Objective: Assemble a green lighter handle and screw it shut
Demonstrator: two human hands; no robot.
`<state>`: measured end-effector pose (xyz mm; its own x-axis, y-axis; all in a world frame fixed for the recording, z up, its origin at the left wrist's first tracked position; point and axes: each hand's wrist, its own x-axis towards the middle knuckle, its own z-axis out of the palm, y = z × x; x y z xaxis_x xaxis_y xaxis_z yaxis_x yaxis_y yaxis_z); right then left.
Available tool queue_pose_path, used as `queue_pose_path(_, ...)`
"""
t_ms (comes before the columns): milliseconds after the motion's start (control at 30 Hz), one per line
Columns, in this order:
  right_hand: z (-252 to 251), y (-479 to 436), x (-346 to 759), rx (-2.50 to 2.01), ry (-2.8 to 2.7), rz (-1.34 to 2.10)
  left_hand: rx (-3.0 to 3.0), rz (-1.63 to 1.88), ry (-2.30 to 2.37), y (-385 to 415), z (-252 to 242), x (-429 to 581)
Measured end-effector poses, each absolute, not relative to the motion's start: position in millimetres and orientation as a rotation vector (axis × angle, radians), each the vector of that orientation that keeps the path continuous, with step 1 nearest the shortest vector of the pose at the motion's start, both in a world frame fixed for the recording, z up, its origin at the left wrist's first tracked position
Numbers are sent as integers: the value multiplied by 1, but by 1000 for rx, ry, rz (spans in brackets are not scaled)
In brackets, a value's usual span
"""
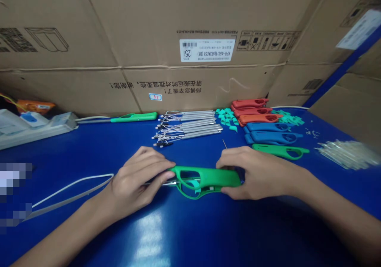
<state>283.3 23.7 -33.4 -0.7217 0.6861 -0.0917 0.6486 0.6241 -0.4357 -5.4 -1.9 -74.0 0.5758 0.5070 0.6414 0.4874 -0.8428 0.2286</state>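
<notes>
A green lighter handle shell (208,178) lies on the blue table (190,231) in front of me, with a metal tube sticking out of its left end. My left hand (139,177) is closed around that tube and the shell's left end. My right hand (253,171) grips the shell's right end with curled fingers. A small teal trigger piece sits inside the shell's loop.
Behind lie a bundle of metal tubes with wires (187,126), teal trigger pieces (228,118), red (253,110), blue (270,132) and green (281,150) handle shells, an assembled green lighter (131,118), and clear small parts (345,154) at right. Cardboard boxes (178,41) wall the back. A white cable (68,189) runs at left.
</notes>
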Motion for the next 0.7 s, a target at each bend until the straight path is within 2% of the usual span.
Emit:
queue_pose_path(300,-35,23,285,-1168,-2863,682,2777,788,868,-4,-71,-6)
queue_pose_path(700,-32,23,286,-1243,-2888,706,2744,726,882,-5,-72,-6)
